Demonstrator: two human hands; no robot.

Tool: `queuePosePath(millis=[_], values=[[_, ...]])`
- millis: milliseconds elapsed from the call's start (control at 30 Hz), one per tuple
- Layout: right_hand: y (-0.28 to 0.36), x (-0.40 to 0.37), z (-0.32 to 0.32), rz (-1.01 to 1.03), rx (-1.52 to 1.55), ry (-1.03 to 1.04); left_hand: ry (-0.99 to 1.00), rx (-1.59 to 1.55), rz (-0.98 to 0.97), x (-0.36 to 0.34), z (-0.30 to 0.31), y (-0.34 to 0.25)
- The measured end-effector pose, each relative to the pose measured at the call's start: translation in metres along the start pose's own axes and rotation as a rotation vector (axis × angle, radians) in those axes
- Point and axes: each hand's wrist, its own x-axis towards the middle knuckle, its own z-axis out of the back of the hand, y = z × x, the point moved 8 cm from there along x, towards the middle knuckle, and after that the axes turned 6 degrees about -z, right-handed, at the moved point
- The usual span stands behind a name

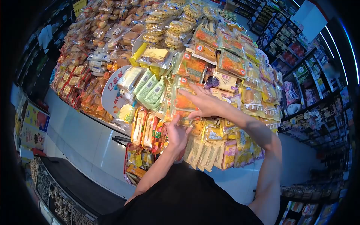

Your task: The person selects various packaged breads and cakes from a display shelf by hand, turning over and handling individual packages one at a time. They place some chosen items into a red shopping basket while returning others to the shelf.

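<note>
R hand (204, 104) is palm-down over an orange-filled pkg (182, 100) in the column of clear packs mid-display, fingers spread & fairly straight, resting on or just above the wrap; looks open, not closed round anything. L hand (177, 135) is at the near end of the same column, thumb up by the lower edge of the packs; other fingers partly hidden, so can't tell how far open or if it's got hold of one. Another orange pack (192, 67) lies just beyond; purple-and-white pkg (224, 81) is R of it. Green-and-white packs (150, 89) sit L of the column, w/ sandwich packs (150, 129) in red/yellow wrap nearer L hand. White oval sign (112, 92) stands farther L, btwn those & the bagged buns (95, 97). Stocked shelves (300, 88) far R.
</note>
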Motion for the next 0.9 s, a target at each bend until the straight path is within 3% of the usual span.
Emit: queuePosePath(millis=[133, 467, 533, 567, 633, 767, 900], values=[[-0.005, 0.007, -0.001, -0.066, 0.026, 0.099, -0.07, 0.043, -0.023, 0.0, 0.002, 0.0], [0.003, 0.008, 0.014, -0.071, -0.05, 0.236, 0.002, 0.014, -0.011, 0.0, -0.002, 0.0], [0.003, 0.013, 0.056, 0.072, 0.079, 0.104, -0.033, 0.038, -0.028, 0.0, 0.001, -0.001], [0.004, 0.014, 0.094, -0.005, 0.092, 0.073, 0.002, 0.028, -0.027, 0.0, -0.001, -0.001], [-0.017, 0.026, 0.155, 0.188, 0.056, -0.23, -0.026, 0.018, -0.025, 0.004, 0.005, 0.003], [-0.115, 0.065, 0.234, -0.265, -0.198, -0.419, -0.07, 0.002, -0.027, 0.004, 0.009, 0.003], [-0.202, 0.119, 0.253, -0.251, -0.176, -0.49, -0.069, 0.014, -0.037, 0.004, 0.01, 0.002]])
